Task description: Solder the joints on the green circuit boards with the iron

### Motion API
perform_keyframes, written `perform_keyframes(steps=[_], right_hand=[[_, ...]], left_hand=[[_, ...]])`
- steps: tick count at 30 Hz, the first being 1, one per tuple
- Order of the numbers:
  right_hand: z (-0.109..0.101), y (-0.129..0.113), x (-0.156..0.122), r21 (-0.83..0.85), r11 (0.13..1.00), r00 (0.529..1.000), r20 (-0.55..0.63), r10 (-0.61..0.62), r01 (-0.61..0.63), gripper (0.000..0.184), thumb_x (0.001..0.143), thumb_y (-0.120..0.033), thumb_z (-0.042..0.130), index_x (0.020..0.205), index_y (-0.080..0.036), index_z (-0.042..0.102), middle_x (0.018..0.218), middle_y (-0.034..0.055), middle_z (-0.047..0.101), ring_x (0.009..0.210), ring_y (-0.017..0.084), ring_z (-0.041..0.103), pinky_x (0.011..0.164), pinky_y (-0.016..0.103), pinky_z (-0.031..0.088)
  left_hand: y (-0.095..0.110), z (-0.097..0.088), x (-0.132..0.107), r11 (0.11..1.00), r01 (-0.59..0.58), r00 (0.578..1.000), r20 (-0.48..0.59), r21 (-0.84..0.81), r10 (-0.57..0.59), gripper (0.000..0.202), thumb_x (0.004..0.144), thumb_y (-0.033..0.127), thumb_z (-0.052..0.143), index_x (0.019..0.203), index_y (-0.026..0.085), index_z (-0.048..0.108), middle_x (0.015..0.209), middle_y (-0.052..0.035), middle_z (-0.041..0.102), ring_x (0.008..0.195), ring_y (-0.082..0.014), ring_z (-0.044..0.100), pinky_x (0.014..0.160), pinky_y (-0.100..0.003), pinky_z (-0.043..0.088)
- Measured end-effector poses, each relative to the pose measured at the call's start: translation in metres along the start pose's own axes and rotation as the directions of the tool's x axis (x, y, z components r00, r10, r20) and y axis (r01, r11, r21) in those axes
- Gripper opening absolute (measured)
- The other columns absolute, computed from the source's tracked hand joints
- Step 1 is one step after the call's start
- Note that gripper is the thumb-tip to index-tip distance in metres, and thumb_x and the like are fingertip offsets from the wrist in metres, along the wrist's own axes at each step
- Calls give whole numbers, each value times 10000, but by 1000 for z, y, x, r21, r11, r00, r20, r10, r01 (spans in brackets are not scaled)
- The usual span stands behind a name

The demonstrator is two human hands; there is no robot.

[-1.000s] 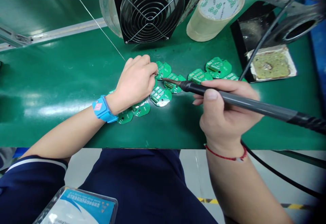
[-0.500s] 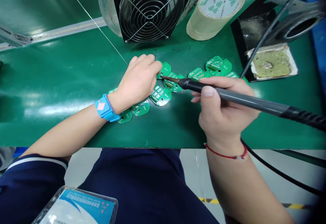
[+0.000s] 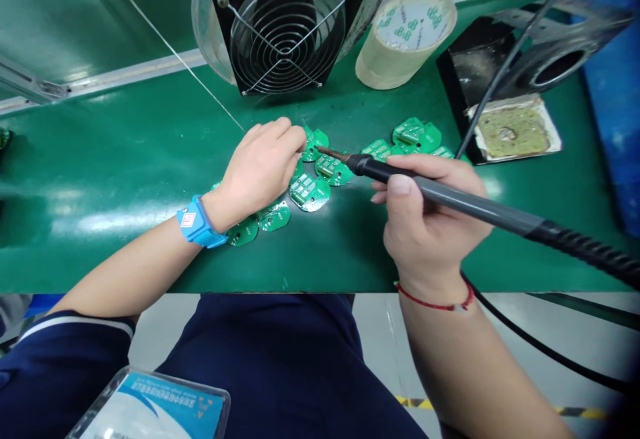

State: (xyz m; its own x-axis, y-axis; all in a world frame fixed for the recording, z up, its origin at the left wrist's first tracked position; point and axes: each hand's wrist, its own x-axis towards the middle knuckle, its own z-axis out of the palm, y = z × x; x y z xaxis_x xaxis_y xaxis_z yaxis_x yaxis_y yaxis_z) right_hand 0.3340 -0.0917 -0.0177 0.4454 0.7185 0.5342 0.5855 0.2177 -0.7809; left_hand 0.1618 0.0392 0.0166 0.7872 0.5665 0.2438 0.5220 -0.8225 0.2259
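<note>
The right hand point(image 3: 430, 226) grasps the soldering iron point(image 3: 450, 198) pen-fashion, thumb on top, its tip just at the small green circuit board point(image 3: 315, 140) near the middle of the green bench point(image 3: 100, 159) (one of a loose cluster of such boards). The left hand point(image 3: 260, 166) lies curled beside that board, fingers pinched on the thin solder wire point(image 3: 170, 49), which runs up and left past the fan point(image 3: 285, 26)
</note>
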Motion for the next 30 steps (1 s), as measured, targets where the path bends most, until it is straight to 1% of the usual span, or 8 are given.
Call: perform_keyframes(steps=[5, 8, 13, 18, 22, 24, 27, 30], right_hand=[[3, -6, 2, 24, 999, 994, 103, 22, -24, 272, 923, -318, 590, 1183, -264, 646, 938, 12, 731, 921, 184, 715, 886, 401, 601], [8, -16, 4, 74, 996, 980, 192, 43, -58, 309, 918, -289, 601, 1226, -284, 625, 1016, 8, 739, 942, 169, 716, 894, 366, 604], [17, -31, 3, 155, 978, 966, 239, 96, -136, 285, 881, -240, 642, 1162, -284, 654, 1135, 8, 720, 1002, 171, 704, 895, 352, 607], [19, -29, -1, 182, 942, 954, 159, 255, -282, 310, 883, -301, 648, 1193, -295, 637, 1089, 23, 707, 775, 153, 673, 743, 379, 605], [12, -21, 0, 231, 924, 953, 67, 297, -304, 317, 870, -312, 667, 1186, -314, 640, 859, -5, 687, 604, 123, 607, 563, 308, 548], [6, -18, -2, 230, 931, 958, 29, 285, -284, 311, 854, -314, 686, 1164, -307, 657, 813, -16, 682, 597, 123, 621, 542, 286, 546], [-5, -17, -9, 202, 951, 971, 3, 240, -235, 296, 850, -303, 687, 1146, -290, 681, 851, -10, 706, 591, 121, 635, 518, 273, 544], [-15, -19, -23, 173, 969, 984, 19, 178, -179, 318, 849, -269, 677, 1166, -288, 687, 893, 1, 727, 616, 141, 661, 523, 290, 551]], left_hand=[[16, -17, -18, 918, -47, 999, -21, -395, 42, 114, 885, 57, 568, 836, 156, 596, 785, 11, 587, 717, -102, 542, 660, -220, 434], [29, -21, -24, 890, -112, 993, -27, -441, 112, 111, 907, 63, 564, 868, 166, 575, 800, 16, 589, 741, -94, 545, 676, -207, 444], [34, -22, -23, 924, -185, 982, -110, -335, 156, 99, 956, 122, 524, 873, 174, 524, 826, 9, 606, 746, -94, 565, 658, -204, 453], [14, -38, -22, 941, -325, 924, -180, 93, 337, 182, 988, 217, 499, 847, 173, 606, 834, -31, 667, 724, -148, 580, 640, -284, 426], [3, -55, -33, 983, -180, 967, -188, -35, 171, 133, 943, 136, 537, 854, 158, 634, 793, -26, 654, 720, -131, 585, 646, -259, 435], [5, -56, -43, 981, -72, 996, -71, -179, 60, 125, 925, 108, 540, 853, 154, 632, 772, -14, 631, 695, -111, 567, 627, -232, 430], [12, -49, -58, 940, 45, 990, 140, -337, 3, 118, 913, 104, 553, 954, 171, 641, 787, 9, 631, 668, -93, 550, 601, -207, 417], [17, -40, -70, 917, 103, 979, 203, -385, -24, 172, 926, 129, 553, 1041, 193, 664, 789, 16, 633, 675, -91, 559, 613, -200, 427]])
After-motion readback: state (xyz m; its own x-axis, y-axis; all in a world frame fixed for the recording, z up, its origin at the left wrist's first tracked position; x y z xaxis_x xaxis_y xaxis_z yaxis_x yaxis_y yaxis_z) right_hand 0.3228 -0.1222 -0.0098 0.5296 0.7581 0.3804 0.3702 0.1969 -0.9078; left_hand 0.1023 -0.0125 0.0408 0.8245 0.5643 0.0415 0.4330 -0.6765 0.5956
